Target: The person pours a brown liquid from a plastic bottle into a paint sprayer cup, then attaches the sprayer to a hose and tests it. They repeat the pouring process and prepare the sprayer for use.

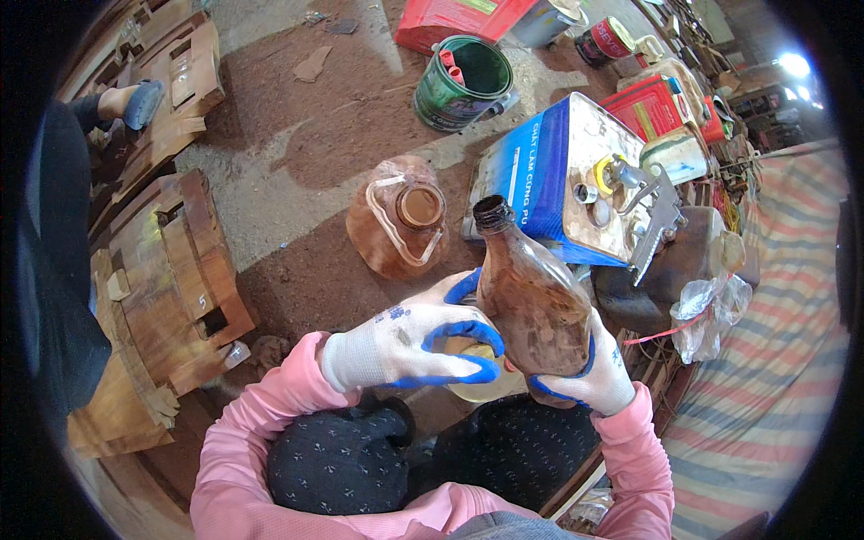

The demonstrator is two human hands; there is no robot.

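In the head view, a brown-stained clear plastic bottle (pixel 533 301) is tilted with its uncapped dark neck away from me. My right hand (pixel 601 373), in a white glove with blue coating, grips it around its lower end. My left hand (pixel 414 337), gloved alike, is beside the bottle with fingers apart and curved; its thumb is close to the bottle's side, and I cannot tell whether it touches. Below the hands, a pale yellowish round container (pixel 486 389) is partly hidden. Ahead, on the dusty ground, stands a brown-stained plastic jug (pixel 378 229) with a wide open mouth and whitish handle strap.
A blue-and-white metal can (pixel 531 153) carries a spray gun (pixel 652 211) on its top. Farther off are a green bucket (pixel 441 112), a red container (pixel 450 22) and a dark tin (pixel 605 40). Wooden panels (pixel 171 279) lie left, near another person's foot (pixel 142 103). Striped cloth (pixel 756 360) lies right.
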